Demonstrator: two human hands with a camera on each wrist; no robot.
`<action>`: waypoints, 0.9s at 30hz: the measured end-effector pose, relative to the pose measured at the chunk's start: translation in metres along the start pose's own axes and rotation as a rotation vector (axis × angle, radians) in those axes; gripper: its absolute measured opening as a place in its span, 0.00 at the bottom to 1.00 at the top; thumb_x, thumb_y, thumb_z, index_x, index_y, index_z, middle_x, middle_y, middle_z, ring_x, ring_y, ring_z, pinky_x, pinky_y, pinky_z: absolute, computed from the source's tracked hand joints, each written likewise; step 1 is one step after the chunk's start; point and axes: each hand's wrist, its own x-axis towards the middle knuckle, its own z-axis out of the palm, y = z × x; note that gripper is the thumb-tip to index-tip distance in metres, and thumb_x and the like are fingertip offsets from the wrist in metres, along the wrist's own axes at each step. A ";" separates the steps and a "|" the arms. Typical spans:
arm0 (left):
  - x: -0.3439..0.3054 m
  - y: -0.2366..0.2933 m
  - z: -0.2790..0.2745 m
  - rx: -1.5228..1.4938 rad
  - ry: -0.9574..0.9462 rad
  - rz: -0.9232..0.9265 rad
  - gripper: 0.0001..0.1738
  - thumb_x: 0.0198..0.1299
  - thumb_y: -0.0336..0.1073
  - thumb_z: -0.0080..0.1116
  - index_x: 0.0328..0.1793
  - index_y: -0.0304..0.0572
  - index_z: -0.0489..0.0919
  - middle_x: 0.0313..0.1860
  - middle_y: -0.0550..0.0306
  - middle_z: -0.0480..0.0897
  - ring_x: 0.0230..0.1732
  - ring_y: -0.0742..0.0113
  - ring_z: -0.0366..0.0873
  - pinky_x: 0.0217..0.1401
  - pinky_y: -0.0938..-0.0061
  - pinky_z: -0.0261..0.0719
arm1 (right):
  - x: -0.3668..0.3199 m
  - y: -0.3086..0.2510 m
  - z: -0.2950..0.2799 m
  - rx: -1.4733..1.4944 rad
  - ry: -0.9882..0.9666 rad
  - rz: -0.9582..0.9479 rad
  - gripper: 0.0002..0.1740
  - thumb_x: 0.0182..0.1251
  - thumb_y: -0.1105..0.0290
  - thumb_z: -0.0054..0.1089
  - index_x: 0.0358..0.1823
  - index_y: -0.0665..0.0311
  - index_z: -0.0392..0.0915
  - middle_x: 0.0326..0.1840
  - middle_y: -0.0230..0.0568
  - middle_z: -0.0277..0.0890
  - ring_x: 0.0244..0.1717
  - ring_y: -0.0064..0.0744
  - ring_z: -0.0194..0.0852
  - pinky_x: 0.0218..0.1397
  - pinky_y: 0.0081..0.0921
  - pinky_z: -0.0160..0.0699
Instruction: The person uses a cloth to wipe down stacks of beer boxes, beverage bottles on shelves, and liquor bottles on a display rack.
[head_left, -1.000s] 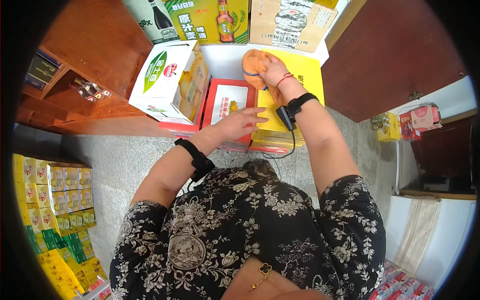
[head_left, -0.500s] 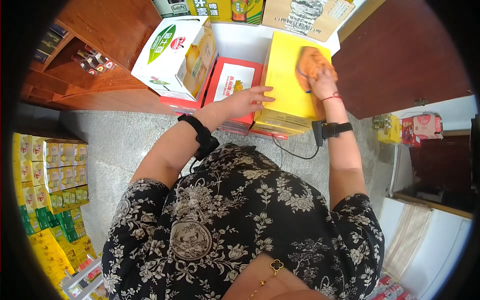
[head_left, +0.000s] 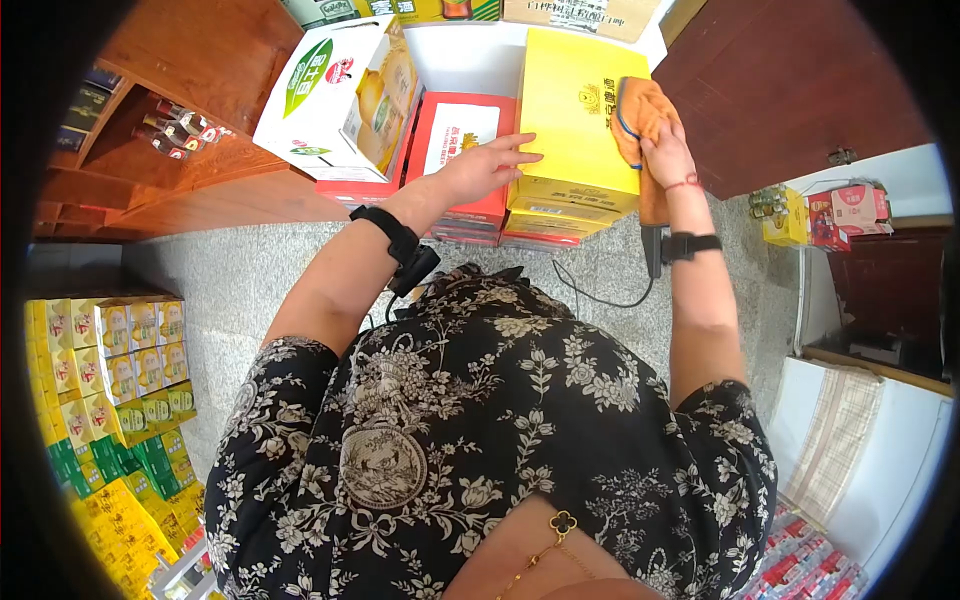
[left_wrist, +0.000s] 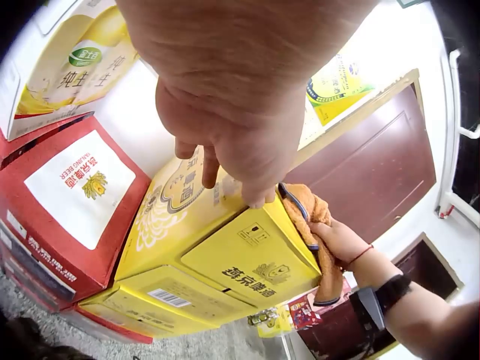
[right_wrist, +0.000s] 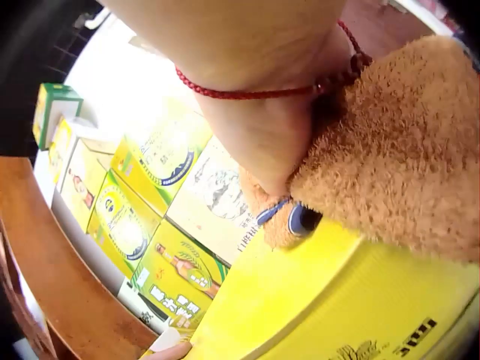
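A yellow beer carton (head_left: 575, 110) stands on top of a stack in the head view. My right hand (head_left: 668, 158) grips an orange cloth (head_left: 645, 108) with blue edging at the carton's right edge, and part of the cloth hangs down that side. In the right wrist view the fluffy cloth (right_wrist: 397, 142) fills the right side and hides most of the fingers. My left hand (head_left: 485, 170) rests its extended fingers on the carton's left edge. The left wrist view shows this hand (left_wrist: 232, 142) over the carton top (left_wrist: 172, 217), fingertips at its surface.
Left of the yellow carton sits a red beer carton (head_left: 455, 130), then a white box (head_left: 340, 100) with a leaf logo. More beer boxes (head_left: 580, 15) stand behind. A wooden shelf (head_left: 190, 80) is at left, a dark red door (head_left: 780, 90) at right, stacked cartons (head_left: 110, 380) at lower left.
My right hand has moved the cloth from the carton's left part across the top to its right edge. My left hand stays by the left edge. The head view has shifted somewhat.
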 end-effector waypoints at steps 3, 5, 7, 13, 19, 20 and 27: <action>0.000 0.002 -0.001 0.005 0.013 0.011 0.23 0.65 0.33 0.52 0.66 0.59 0.74 0.75 0.59 0.60 0.71 0.54 0.62 0.71 0.66 0.65 | -0.034 -0.019 0.007 -0.066 0.173 0.053 0.30 0.54 0.65 0.64 0.59 0.68 0.68 0.64 0.65 0.62 0.62 0.62 0.64 0.63 0.44 0.69; 0.000 0.005 -0.005 -0.018 -0.016 -0.026 0.23 0.65 0.32 0.51 0.66 0.59 0.73 0.75 0.60 0.60 0.73 0.53 0.60 0.73 0.65 0.62 | -0.053 -0.052 0.006 -0.079 0.158 -0.024 0.30 0.50 0.66 0.66 0.57 0.67 0.70 0.63 0.64 0.63 0.61 0.61 0.65 0.62 0.44 0.70; 0.000 0.005 -0.005 -0.074 -0.020 -0.028 0.22 0.65 0.32 0.52 0.65 0.58 0.74 0.75 0.58 0.61 0.72 0.53 0.61 0.72 0.65 0.64 | -0.074 -0.092 0.004 -0.045 0.113 -0.027 0.31 0.49 0.67 0.67 0.56 0.67 0.71 0.63 0.63 0.63 0.62 0.60 0.65 0.63 0.44 0.69; -0.011 -0.007 -0.019 0.032 0.049 0.061 0.19 0.62 0.34 0.56 0.61 0.49 0.76 0.68 0.50 0.69 0.67 0.51 0.67 0.67 0.64 0.67 | -0.082 -0.127 0.005 0.146 0.087 -0.290 0.30 0.49 0.71 0.65 0.56 0.67 0.70 0.61 0.61 0.65 0.62 0.59 0.64 0.66 0.43 0.66; -0.067 -0.079 -0.102 0.322 0.366 -0.085 0.18 0.58 0.33 0.57 0.56 0.43 0.78 0.57 0.48 0.77 0.59 0.50 0.72 0.63 0.63 0.70 | -0.064 -0.044 -0.001 -0.065 0.187 0.043 0.26 0.54 0.69 0.61 0.55 0.68 0.69 0.56 0.63 0.67 0.58 0.61 0.66 0.62 0.43 0.70; -0.077 -0.088 -0.118 0.362 0.409 -0.125 0.18 0.57 0.32 0.57 0.56 0.43 0.78 0.55 0.48 0.77 0.59 0.50 0.72 0.63 0.63 0.70 | -0.065 -0.032 0.003 -0.068 0.291 0.020 0.26 0.55 0.68 0.61 0.55 0.69 0.69 0.56 0.62 0.67 0.57 0.61 0.67 0.61 0.43 0.71; -0.116 -0.101 -0.159 0.604 0.456 -0.052 0.20 0.57 0.32 0.58 0.57 0.43 0.77 0.53 0.49 0.77 0.61 0.48 0.68 0.65 0.60 0.67 | -0.088 -0.136 0.020 -0.012 0.303 -0.130 0.29 0.50 0.74 0.63 0.57 0.69 0.69 0.55 0.59 0.68 0.55 0.60 0.68 0.58 0.43 0.72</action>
